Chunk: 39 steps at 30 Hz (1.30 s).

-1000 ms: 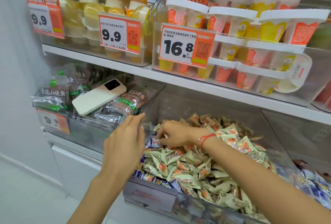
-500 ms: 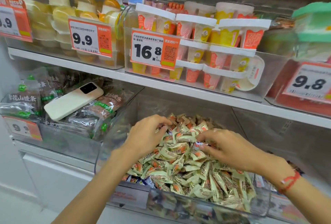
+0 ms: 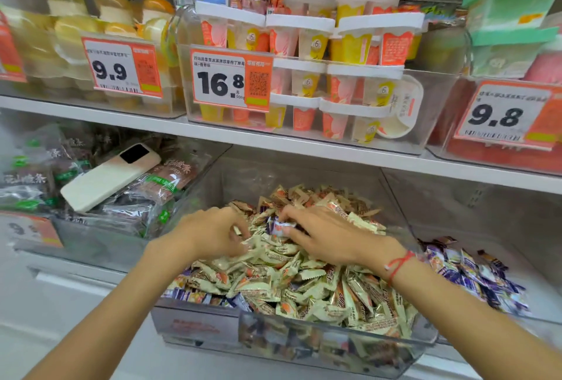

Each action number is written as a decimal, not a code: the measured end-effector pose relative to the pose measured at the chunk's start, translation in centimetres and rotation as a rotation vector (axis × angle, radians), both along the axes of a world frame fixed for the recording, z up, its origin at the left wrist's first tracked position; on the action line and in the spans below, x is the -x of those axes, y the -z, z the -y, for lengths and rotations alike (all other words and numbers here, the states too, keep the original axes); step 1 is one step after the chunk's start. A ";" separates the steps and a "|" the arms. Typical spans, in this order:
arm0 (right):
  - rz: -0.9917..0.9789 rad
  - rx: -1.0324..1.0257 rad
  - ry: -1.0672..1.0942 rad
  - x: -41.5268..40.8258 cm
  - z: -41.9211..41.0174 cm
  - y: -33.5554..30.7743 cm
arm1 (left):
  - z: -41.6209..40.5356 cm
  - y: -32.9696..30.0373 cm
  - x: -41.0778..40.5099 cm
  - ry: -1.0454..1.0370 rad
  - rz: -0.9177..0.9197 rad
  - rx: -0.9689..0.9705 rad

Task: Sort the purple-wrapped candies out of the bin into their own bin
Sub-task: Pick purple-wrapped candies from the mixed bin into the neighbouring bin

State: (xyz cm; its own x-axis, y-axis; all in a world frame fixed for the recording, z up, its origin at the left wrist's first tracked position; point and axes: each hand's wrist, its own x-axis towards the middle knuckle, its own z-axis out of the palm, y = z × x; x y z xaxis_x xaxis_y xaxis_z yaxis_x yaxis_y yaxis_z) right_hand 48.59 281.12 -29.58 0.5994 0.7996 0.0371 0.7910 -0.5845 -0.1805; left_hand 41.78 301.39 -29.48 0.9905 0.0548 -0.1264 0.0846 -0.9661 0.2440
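Note:
A clear bin (image 3: 304, 340) on the lower shelf is heaped with cream-wrapped candies (image 3: 292, 282); a few purple-wrapped ones (image 3: 194, 296) show along its front left. My right hand (image 3: 328, 239) lies on the heap and pinches one purple-wrapped candy (image 3: 281, 227) between thumb and fingers. My left hand (image 3: 209, 233) rests on the heap to its left, fingers curled among the cream candies; whether it holds one is unclear. To the right, a second bin (image 3: 535, 323) holds a pile of purple-wrapped candies (image 3: 474, 276).
A white phone (image 3: 106, 179) lies on dark snack packs in the left bin (image 3: 91, 239). The shelf above (image 3: 304, 148) carries clear bins of pudding cups with price tags 9.9, 16.8 and 9.8.
The view shifted rightward. My right hand moved left and back over the heap and now pinches a purple candy. My left hand stayed on the heap, its fingers curling in.

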 end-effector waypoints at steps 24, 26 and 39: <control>0.203 0.014 0.226 -0.6 5.4 -0.1 | 1.5 2.5 -5.9 -0.152 0.323 0.163; 0.189 -0.079 0.252 -0.4 5.2 0.0 | 1.0 1.4 -4.5 -0.170 0.378 0.227; -0.504 -0.854 0.183 4.1 3.6 -2.1 | 6.6 -1.4 1.2 -0.032 0.518 1.013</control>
State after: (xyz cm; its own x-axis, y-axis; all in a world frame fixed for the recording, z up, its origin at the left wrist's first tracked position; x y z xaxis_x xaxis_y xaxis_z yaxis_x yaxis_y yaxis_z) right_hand 44.47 277.56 -27.44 0.8142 0.5175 0.2630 0.4178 -0.2078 -0.8845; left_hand 40.54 294.79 -28.08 0.9366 0.1865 0.2968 -0.2323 -0.3036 0.9240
